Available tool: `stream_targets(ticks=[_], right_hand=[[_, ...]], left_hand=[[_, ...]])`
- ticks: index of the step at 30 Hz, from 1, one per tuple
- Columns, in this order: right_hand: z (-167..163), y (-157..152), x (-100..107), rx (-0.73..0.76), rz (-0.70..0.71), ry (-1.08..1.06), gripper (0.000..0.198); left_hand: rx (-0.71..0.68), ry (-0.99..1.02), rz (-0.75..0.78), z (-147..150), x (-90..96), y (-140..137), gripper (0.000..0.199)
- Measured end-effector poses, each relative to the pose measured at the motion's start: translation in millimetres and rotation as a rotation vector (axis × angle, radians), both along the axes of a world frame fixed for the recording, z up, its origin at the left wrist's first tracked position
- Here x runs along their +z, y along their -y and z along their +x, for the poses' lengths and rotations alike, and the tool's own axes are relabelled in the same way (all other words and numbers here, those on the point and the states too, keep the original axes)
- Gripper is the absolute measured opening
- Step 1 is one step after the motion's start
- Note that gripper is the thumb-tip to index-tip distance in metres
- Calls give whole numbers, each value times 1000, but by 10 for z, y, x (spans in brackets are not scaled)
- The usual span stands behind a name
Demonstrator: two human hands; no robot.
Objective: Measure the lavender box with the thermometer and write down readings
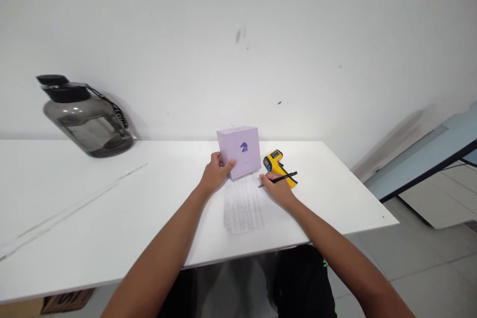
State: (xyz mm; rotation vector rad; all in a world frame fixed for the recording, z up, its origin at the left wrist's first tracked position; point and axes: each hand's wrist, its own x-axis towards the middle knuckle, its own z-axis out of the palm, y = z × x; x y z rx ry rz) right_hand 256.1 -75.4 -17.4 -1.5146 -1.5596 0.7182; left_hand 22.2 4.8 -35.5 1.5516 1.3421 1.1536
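Observation:
A light purple box (pixel 244 161) with a dark blue horse-head mark is tilted above the far end of a sheet of paper. My left hand (pixel 216 173) grips its left side, thumb on the front face. The paper (pixel 244 206) lies flat, covered in rows of handwriting too small to read. My right hand (pixel 278 189) is closed around a black pencil (pixel 286 177), its tip pointing left close to the paper's upper right edge. Just behind that hand lies a yellow and black infrared thermometer (pixel 275 160), partly covered by the hand and pencil.
A grey see-through water bottle (pixel 89 121) with a black lid stands at the back left of the white table (pixel 149 218). Behind the table rises a white wall (pixel 208 49). A pale panel with a dark edge (pixel 428 154) leans at the right.

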Motion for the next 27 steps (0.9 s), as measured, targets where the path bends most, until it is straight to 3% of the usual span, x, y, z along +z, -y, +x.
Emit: stream_targets(ticks=[16, 27], right_hand=[[9, -2, -2, 41, -10, 7, 39], [15, -2, -6, -10, -2, 11, 39]], left_hand=[[12, 7, -5, 3, -6, 1, 72], [11, -10, -15, 7, 22, 25, 71]])
